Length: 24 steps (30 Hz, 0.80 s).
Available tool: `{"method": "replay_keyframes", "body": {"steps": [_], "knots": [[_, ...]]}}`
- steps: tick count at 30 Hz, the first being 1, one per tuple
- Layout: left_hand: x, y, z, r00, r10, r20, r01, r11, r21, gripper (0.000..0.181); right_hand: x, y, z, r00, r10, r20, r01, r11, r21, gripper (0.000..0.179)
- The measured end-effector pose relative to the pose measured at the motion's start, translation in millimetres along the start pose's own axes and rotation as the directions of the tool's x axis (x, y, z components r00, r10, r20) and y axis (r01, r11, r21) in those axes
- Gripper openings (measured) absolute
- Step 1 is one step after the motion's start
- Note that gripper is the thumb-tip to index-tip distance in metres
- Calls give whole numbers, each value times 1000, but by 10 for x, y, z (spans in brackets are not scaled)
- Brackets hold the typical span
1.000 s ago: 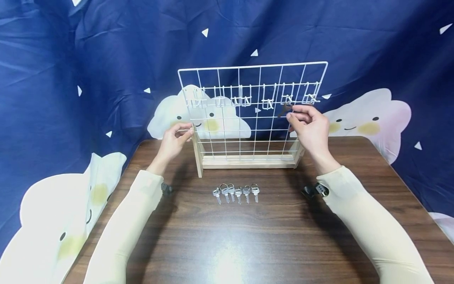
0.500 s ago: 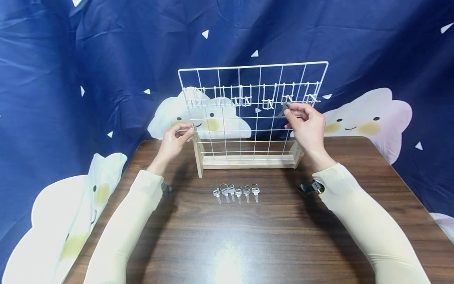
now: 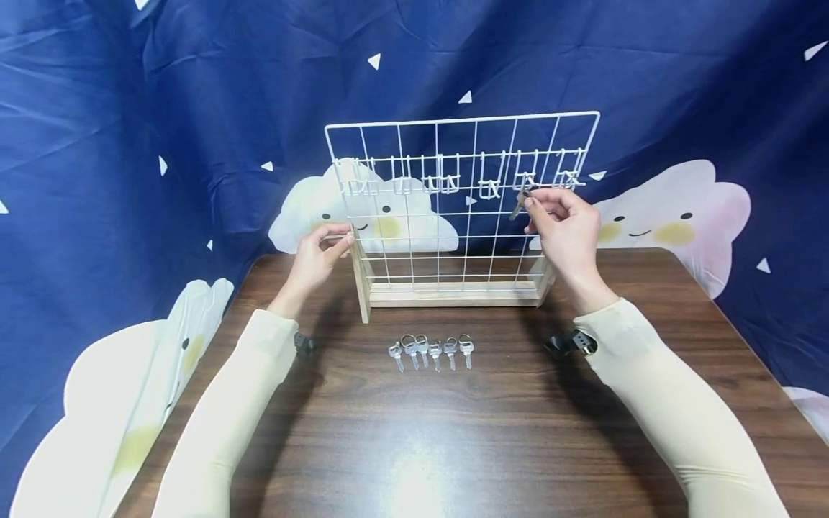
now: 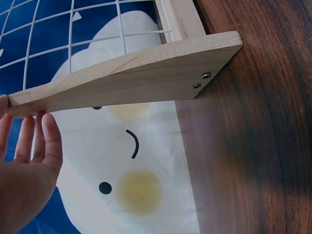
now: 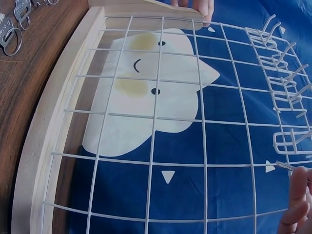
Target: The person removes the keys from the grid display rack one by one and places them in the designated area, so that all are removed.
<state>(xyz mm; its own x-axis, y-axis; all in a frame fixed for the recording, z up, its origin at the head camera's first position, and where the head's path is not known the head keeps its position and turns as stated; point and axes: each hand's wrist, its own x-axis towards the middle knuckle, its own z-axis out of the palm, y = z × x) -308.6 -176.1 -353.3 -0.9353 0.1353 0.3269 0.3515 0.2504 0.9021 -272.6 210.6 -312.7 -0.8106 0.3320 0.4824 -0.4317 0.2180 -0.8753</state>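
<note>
My right hand [image 3: 568, 230] pinches a small key [image 3: 516, 211] between thumb and forefinger, in front of the white wire grid [image 3: 453, 237]. The key's blade points down and to the left, just below a white wire hook [image 3: 523, 180] near the grid's right side. Its head is mostly covered by the fingertips. In the right wrist view, the fingers [image 5: 298, 192] and the key's tip [image 5: 282, 165] show at the right edge. My left hand [image 3: 314, 260] grips the top of the grid stand's left wooden side [image 4: 131, 78], thumb on one face and fingers on the other.
Several silver keys with rings [image 3: 435, 352] lie in a row on the brown wooden table [image 3: 363, 424], before the stand. More white hooks [image 3: 447, 185] hang along the grid's upper bar. Behind stands a blue curtain [image 3: 259, 86] with cloud prints.
My right hand shifts slightly left, then back right, and the key's blade now hangs a little lower. My left hand stays on the stand. The curtain at the left has moved slightly.
</note>
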Motion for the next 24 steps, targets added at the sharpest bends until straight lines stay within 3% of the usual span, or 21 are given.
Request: {"method": "replay_keyframes", "body": {"steps": [6, 13, 19, 24], "knots": [[-2, 8, -3, 1000, -2, 1, 2, 1000, 4, 33, -47, -34, -37, 999, -41, 2, 41, 999, -30, 16], [-1, 17, 2, 1000, -3, 0, 3, 999, 33, 34, -251, -420, -61, 998, -52, 31, 51, 999, 13, 13], [-9, 30, 3, 1000, 4, 2, -4, 999, 50, 34, -230, -291, -127, 997, -67, 25, 66, 996, 56, 11], [-16, 37, 3, 1000, 2, 1, -2, 999, 55, 35, -184, -170, -183, 994, -113, 2, 113, 993, 32, 12]]}}
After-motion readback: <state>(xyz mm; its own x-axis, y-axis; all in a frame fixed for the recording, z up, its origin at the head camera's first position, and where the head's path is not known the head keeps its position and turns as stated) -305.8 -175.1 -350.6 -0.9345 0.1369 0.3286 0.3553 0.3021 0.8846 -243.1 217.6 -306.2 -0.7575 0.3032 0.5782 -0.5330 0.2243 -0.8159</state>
